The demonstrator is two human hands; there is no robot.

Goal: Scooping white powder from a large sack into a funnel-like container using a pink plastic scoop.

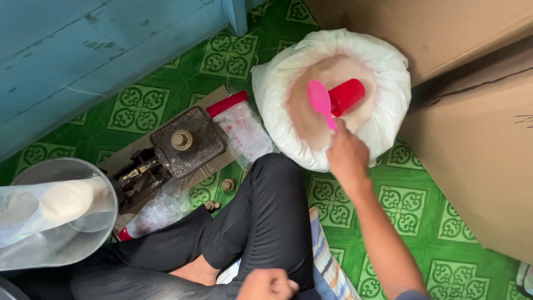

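Cardboard boxes fill the right side; blue wooden panel top left. Floor is green patterned tile. Person sits on it, black trouser leg bent across the middle, striped cloth just under the knee.

Big white sack stands open on the floor between knee and boxes, rim rolled down, pale powder inside. Clear plastic container lower left holds a filled bag with a pale lump of powder. Dark metal balance scale sits on cardboard left of the sack; flat plastic bags with red strips lie beside it and another near the container. Small brass weights on the floor near the knee.

Right hand reaches over the sack rim, fingers closed around the handle of a pink scoop, bowl raised over the powder. Red cup lies tilted in the powder, touching or just behind the scoop. Left hand at bottom edge, curled into a loose fist; cannot tell if it holds anything.
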